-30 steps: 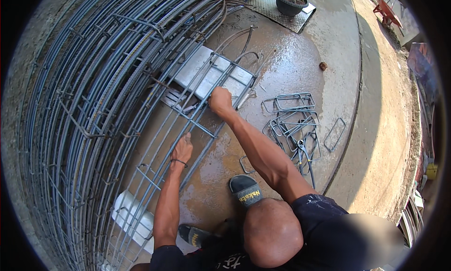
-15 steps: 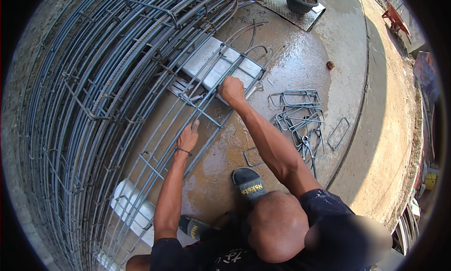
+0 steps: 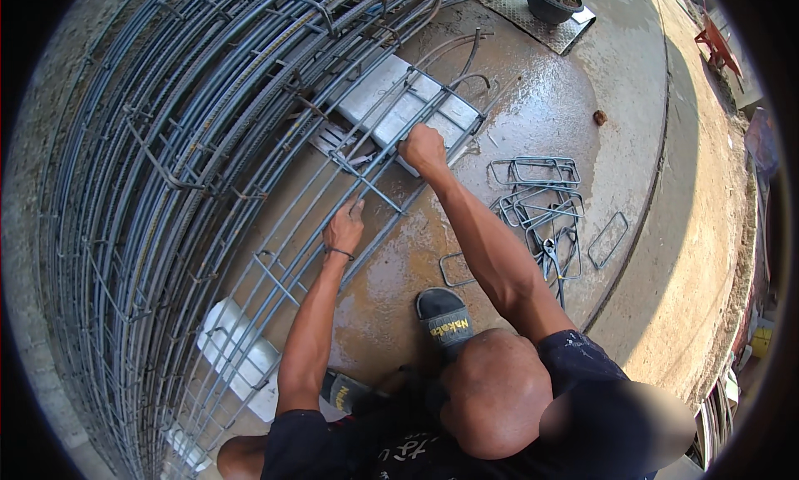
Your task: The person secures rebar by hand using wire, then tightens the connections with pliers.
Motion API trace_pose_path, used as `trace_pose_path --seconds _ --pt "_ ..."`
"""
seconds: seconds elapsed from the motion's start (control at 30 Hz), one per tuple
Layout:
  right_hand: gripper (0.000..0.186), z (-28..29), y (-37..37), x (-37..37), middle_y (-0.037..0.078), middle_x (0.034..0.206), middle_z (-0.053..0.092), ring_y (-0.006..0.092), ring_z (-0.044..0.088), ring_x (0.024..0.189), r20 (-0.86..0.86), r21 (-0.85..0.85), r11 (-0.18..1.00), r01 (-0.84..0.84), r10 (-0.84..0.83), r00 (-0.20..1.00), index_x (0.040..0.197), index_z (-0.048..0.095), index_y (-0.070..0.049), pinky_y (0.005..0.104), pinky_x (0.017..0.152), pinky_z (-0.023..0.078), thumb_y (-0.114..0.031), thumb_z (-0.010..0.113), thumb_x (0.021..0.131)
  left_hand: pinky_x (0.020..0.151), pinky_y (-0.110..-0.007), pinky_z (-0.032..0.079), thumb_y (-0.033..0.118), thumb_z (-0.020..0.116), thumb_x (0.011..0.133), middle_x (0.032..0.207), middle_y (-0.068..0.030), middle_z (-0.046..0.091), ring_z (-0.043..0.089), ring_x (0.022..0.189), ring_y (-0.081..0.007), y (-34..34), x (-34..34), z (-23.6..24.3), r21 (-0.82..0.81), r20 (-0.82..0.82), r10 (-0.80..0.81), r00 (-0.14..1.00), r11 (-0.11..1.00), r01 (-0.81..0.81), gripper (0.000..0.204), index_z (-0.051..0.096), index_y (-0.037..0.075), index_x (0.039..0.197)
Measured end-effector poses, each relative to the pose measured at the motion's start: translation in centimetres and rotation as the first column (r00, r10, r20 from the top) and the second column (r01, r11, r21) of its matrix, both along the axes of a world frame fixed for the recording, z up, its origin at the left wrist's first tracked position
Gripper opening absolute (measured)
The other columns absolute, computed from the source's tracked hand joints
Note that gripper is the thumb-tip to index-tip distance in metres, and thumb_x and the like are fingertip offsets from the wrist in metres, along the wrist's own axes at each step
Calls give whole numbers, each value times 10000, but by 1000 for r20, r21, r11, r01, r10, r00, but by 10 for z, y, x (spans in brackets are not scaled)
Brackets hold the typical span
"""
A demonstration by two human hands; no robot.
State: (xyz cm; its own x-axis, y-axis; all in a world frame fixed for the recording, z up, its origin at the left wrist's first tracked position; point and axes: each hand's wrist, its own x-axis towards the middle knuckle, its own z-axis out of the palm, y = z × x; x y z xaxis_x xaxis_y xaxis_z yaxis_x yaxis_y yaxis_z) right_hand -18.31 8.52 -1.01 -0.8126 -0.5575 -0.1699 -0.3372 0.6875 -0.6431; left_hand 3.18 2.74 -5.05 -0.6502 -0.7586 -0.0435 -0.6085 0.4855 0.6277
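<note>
A long rebar cage (image 3: 384,199) of grey steel bars and rectangular ties slants across the middle. My right hand (image 3: 424,150) is closed in a fist around one of its long bars, near the far end. Lower down the same cage, my left hand (image 3: 344,226) wraps a long bar with its thumb side up; its curled fingers are partly hidden. Under the far end is a pale, flat-topped block (image 3: 391,101), and another pale block (image 3: 237,347) lies beneath the near part.
A dense stack of rebar cages (image 3: 179,164) fills the left side. Loose rectangular stirrups (image 3: 537,199) lie on the wet concrete at right, with pliers (image 3: 550,254) among them. A potted plant (image 3: 551,6) stands on a metal plate (image 3: 533,32) at the back; a wheelbarrow (image 3: 717,46) is far right.
The whole view has shifted slightly, so the scene sits a little further right. Both hands keep their places on the cage; the left thumb and fingers have moved slightly.
</note>
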Motion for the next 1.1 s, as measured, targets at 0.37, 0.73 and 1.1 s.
trace_pose_path --seconds 0.37,0.73,1.1 --pt "346 -13 2 2 308 769 622 465 618 770 -200 -39 993 -109 99 975 775 638 74 486 717 496 -260 711 718 845 -400 476 324 569 889 1075 -198 637 605 997 -367 3 1 7 21 30 26 999 999 -27 342 654 83 1117" --pt "273 35 68 16 204 776 660 351 648 702 -273 -218 941 -260 197 942 868 651 13 406 657 505 -250 674 800 847 -440 473 269 547 897 1095 -207 619 584 999 -400 7 2 9 -113 -2 -61 998 992 61 317 632 72 1130" --pt "213 17 122 35 142 750 681 205 669 688 -23 -294 953 -78 74 997 891 666 -7 302 651 507 -206 689 818 835 -454 473 234 521 906 1110 -206 611 578 993 -406 -1 18 2 -218 -26 -128 991 969 119 326 601 71 1176"
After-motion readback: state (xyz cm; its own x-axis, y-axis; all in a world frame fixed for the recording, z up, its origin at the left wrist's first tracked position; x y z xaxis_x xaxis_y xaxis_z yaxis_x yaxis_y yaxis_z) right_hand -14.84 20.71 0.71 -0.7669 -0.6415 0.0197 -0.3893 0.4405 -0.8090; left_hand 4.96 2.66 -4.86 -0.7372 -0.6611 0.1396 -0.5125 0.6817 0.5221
